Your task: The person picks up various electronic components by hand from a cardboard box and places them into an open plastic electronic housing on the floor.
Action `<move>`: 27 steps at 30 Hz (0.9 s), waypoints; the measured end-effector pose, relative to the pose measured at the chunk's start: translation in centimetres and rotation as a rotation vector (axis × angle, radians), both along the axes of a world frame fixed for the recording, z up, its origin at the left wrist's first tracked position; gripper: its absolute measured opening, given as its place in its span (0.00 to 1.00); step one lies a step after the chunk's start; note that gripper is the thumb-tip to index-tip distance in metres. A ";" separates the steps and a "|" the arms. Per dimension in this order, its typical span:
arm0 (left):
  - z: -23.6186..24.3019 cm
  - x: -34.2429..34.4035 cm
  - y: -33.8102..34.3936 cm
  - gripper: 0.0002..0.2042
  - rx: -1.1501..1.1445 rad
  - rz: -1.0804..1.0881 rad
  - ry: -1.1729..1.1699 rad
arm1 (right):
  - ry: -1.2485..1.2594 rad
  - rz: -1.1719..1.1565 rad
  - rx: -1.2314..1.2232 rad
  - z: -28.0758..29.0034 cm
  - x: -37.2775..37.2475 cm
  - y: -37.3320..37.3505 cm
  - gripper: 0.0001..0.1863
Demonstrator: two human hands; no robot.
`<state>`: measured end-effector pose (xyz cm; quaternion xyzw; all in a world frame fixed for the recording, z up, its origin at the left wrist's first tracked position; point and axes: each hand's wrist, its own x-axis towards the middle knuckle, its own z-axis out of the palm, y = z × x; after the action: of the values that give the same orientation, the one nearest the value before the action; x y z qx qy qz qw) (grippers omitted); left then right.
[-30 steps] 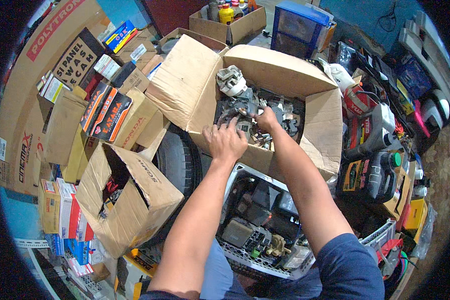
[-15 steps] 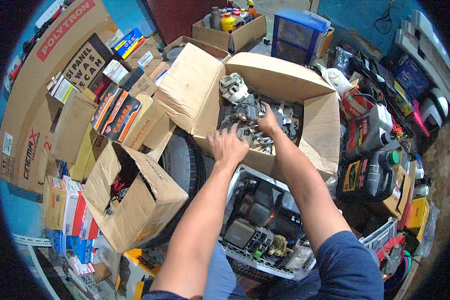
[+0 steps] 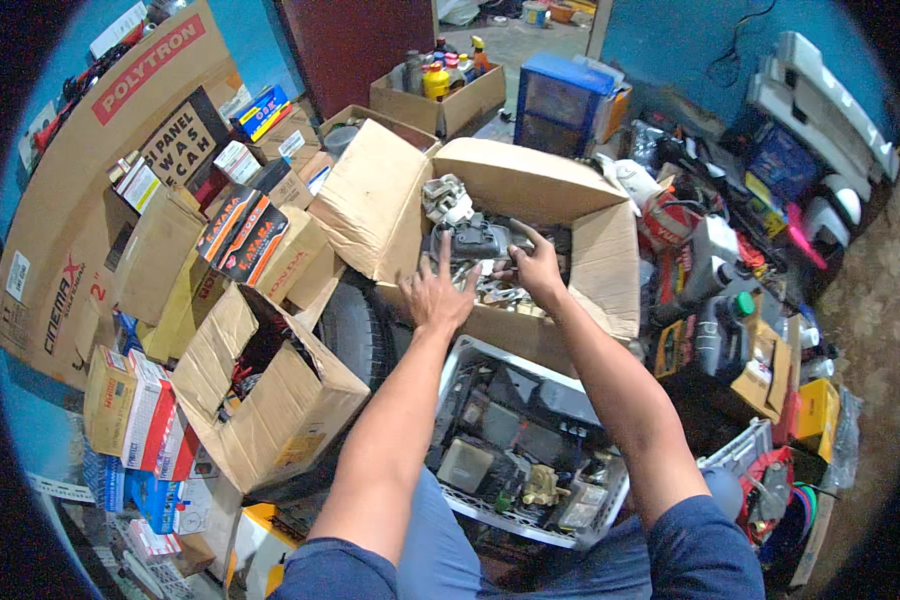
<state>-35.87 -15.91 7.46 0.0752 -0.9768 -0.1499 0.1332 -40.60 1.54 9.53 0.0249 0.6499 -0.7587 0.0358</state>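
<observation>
An open cardboard box [image 3: 600, 250] holds several metal and plastic mechanical parts. My left hand [image 3: 438, 298] reaches over its near edge, fingers spread, tips by a dark grey plastic-looking part [image 3: 482, 240]. On the other side of that part is my right hand [image 3: 535, 268], with index finger and thumb apart. Its fingers are partly hidden among the parts, and whether they touch the dark part is unclear. A pale silver metal casting [image 3: 447, 200] rests at the box's far left. Small silvery pieces [image 3: 500, 293] lie between my hands.
Below the box stands a white plastic crate [image 3: 453, 375] of used parts. To the left are a tyre [image 3: 355, 335], a torn-open carton [image 3: 305, 400] and stacked boxes. On the right, a black jug with a green cap [image 3: 722, 335] stands among bottles. A blue drawer unit [image 3: 560, 105] stands behind.
My left hand's fingers have spread and reached farther over the parts. The dark grey part now shows more fully between my hands. The whole view has shifted slightly.
</observation>
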 end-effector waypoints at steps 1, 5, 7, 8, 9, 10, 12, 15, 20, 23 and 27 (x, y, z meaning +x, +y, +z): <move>-0.3 0.2 0.0 0.42 0.044 -0.024 0.038 | 0.021 0.020 0.028 1.3 0.9 1.0 0.20; 1.0 -0.1 0.1 0.41 0.241 -0.336 0.228 | 0.053 0.061 0.073 5.2 3.5 7.9 0.16; 2.8 0.7 -0.2 0.33 0.295 -0.488 0.268 | -0.056 0.075 0.079 7.6 6.4 9.7 0.15; 3.9 1.3 0.1 0.29 0.280 -0.527 0.329 | -0.088 0.077 0.082 8.8 7.8 10.4 0.15; 5.3 2.0 0.7 0.25 0.267 -0.567 0.395 | -0.116 0.075 0.086 10.1 9.3 11.3 0.16; 6.4 2.5 1.2 0.21 0.247 -0.602 0.460 | -0.135 0.077 0.086 10.9 10.6 12.1 0.20; 8.2 3.7 2.2 0.15 0.370 -0.659 0.361 | -0.183 0.035 0.170 12.9 13.6 12.6 0.24; 10.8 5.7 3.3 0.18 0.465 -0.694 0.193 | 0.006 -0.008 0.411 14.2 15.8 13.2 0.28; 12.5 8.1 3.1 0.31 0.492 -0.666 0.197 | 0.138 -0.109 0.541 17.4 18.9 12.7 0.24; 15.0 10.1 2.7 0.35 0.516 -0.653 0.132 | 0.103 -0.122 0.635 18.5 22.1 12.8 0.25; 17.2 14.6 3.7 0.29 0.478 -0.653 -0.088 | 0.078 -0.043 0.633 18.1 27.9 14.3 0.24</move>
<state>-21.25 -12.25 24.71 -0.2037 -0.8917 -0.4039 0.0154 -12.68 15.80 27.68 0.0194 0.8540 -0.5197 -0.0145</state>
